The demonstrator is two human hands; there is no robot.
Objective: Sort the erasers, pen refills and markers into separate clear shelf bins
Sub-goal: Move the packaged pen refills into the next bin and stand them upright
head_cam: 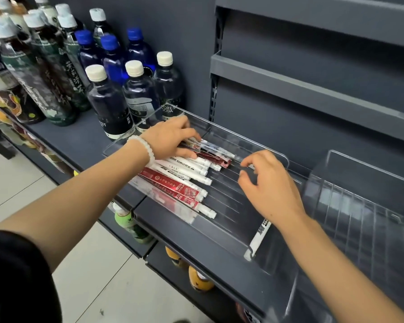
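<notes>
A clear bin (222,134) sits on the grey shelf and holds a row of white markers (191,167) and red-and-white packs (173,186) along its left side. My left hand (173,138), with a pale bead bracelet on the wrist, lies on the far end of that row, fingers curled around a few of the white and red sticks. My right hand (266,183) hovers over the bin's bare right half, fingers bent and apart, holding nothing. One white marker (259,236) lies alone near the bin's front right corner, partly under my right wrist.
A second clear bin (359,206) stands just to the right. Water and tea bottles (107,99) crowd the shelf behind and to the left. Dark tilted shelves (313,94) rise behind. Drink bottles (126,222) fill the shelf below; pale floor tiles lie left.
</notes>
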